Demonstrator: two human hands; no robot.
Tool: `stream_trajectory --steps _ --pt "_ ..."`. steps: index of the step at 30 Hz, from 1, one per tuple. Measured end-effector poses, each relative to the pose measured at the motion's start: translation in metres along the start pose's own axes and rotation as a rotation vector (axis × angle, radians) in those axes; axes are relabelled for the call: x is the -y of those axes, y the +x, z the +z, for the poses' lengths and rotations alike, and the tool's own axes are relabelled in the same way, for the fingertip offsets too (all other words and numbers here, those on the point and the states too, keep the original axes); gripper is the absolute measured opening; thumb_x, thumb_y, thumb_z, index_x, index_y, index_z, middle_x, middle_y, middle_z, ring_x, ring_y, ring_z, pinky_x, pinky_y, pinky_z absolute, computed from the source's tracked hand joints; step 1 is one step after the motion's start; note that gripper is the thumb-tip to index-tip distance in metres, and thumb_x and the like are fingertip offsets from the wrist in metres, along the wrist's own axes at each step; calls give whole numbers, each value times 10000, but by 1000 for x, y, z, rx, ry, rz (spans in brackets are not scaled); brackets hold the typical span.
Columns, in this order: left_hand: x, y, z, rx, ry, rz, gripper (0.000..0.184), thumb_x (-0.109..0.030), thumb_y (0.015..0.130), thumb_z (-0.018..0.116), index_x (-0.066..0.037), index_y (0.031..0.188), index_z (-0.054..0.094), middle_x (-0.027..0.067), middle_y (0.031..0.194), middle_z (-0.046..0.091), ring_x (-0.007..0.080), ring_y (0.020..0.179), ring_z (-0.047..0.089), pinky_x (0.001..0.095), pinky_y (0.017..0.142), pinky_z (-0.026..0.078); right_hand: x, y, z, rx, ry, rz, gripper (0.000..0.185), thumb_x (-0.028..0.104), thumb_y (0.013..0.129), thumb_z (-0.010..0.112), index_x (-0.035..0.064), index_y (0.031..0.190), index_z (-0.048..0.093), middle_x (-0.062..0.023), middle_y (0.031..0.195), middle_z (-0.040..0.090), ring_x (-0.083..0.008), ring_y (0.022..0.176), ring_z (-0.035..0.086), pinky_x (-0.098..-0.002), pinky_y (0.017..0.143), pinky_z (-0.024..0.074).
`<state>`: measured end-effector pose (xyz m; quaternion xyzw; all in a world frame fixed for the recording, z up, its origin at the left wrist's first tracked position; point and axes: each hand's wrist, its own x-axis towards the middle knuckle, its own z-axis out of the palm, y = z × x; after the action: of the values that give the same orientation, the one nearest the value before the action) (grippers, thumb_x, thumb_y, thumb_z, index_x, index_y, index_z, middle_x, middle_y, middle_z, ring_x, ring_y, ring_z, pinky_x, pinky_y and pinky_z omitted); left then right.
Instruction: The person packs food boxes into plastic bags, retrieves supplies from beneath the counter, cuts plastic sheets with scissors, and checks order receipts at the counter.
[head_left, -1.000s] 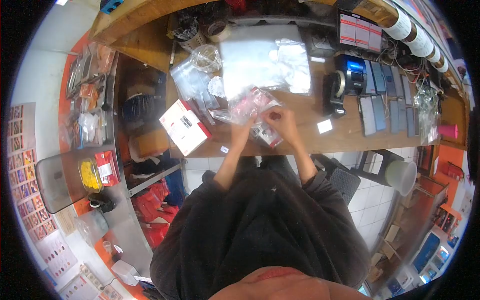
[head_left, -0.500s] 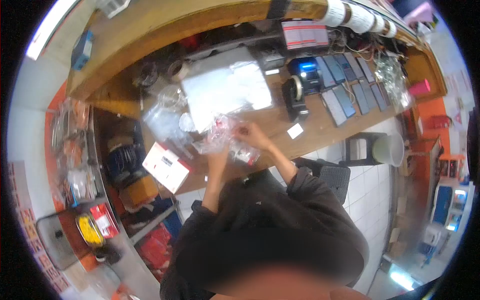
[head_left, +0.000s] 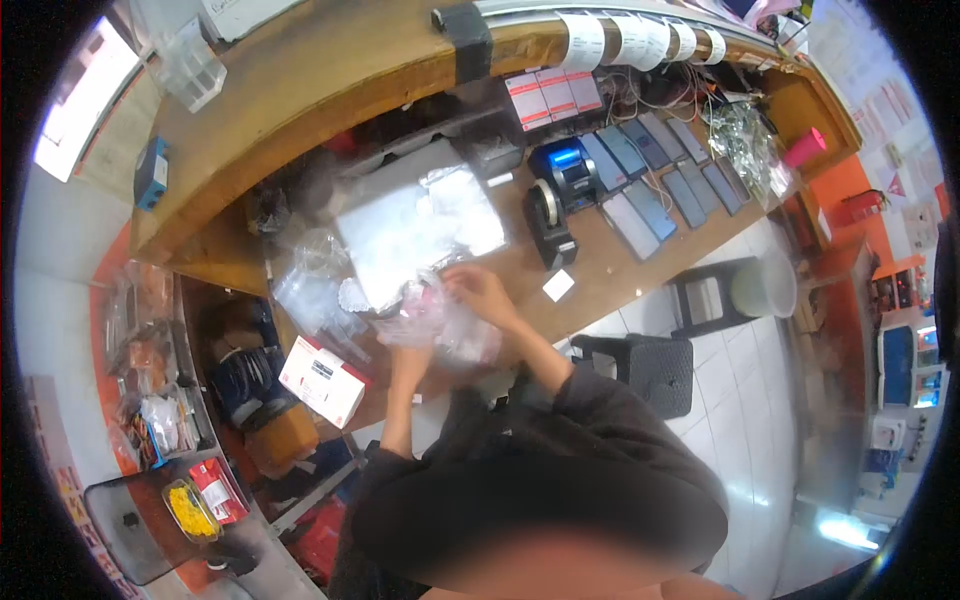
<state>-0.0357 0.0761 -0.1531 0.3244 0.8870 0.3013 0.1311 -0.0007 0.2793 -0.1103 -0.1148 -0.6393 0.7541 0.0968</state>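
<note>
View turned, plastic bag point(head_left: 418, 312) handled, box point(head_left: 324, 384) left, tape dispenser point(head_left: 551, 238) right

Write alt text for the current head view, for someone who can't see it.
A person's left hand and right hand work at crinkled clear plastic over a wooden table, seen from above. A white-and-red box lies near the left hand; farther right are a black tape dispenser and rows of phone-like devices.
</note>
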Motion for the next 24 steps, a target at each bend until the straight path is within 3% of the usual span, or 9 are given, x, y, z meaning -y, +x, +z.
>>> stream_trajectory --steps 5,8,11,12,14,17,19,22,24 --pt "-149 54 -87 -866 -467 75 598 -162 801 601 -64 1337 353 194 1315 414 306 1220 391 413 1045 257 6 5 -73 -75 -42 -118 84 79 838 591 2 822 619 -56 901 625 -127 835 572 -272 747 462" --pt "-209 100 -108 -989 -473 254 506 -144 792 611 -53 1264 449 171 1286 462 293 1216 412 415 1036 259 30 15 -130 -78 80 -198 86 82 828 592 25 880 630 -60 948 617 -138 854 571 -281 766 450" --pt "-287 158 -121 -840 -56 467 316 -111 813 585 -79 1127 580 97 1197 555 262 1167 475 391 1011 286 94 16 -188 -255 -181 -321 254 120 826 614 56 1071 604 -42 1007 588 -132 858 551 -275 748 450" --pt "-310 184 -120 -809 71 551 268 -104 826 569 -89 1090 608 70 1170 576 252 1147 496 385 1000 298 128 19 -206 -276 -347 -319 203 65 839 588 37 1038 616 -66 1027 591 -123 865 559 -260 767 445" --pt "-334 241 -117 -826 221 698 269 -117 837 571 -105 1104 602 44 1171 575 239 1113 517 380 972 332 161 51 -240 -357 -624 -695 170 7 834 550 29 981 633 -94 1011 601 -203 893 574 -292 786 451" --pt "-360 300 -117 -811 303 704 272 -140 830 591 -95 1098 601 42 1160 578 228 1088 530 384 953 363 245 92 -257 -381 -760 -953 227 -74 792 502 18 958 626 -125 1014 595 -287 945 558 -349 800 443" --pt "-357 326 -108 -800 354 683 279 -146 828 593 -95 1102 596 41 1148 580 222 1075 534 383 949 373 277 131 -268 -431 -969 -1051 237 1 837 505 56 1043 607 -101 1062 586 -294 1021 516 -408 911 365" --pt "-355 328 -100 -740 405 631 299 -150 841 586 -104 1137 585 63 1138 581 244 1056 540 396 934 393 279 184 -278 -606 -1286 -1151 268 57 863 508 83 1124 566 -94 1085 578 -288 1028 510 -445 937 322" --pt "-352 324 -104 -778 547 582 308 -157 835 593 -108 1139 581 57 1121 581 237 1038 547 398 935 393 273 183 -279 -554 -1286 -1131 312 134 850 566 102 1160 542 -108 1111 546 -276 1061 479 -445 933 305"
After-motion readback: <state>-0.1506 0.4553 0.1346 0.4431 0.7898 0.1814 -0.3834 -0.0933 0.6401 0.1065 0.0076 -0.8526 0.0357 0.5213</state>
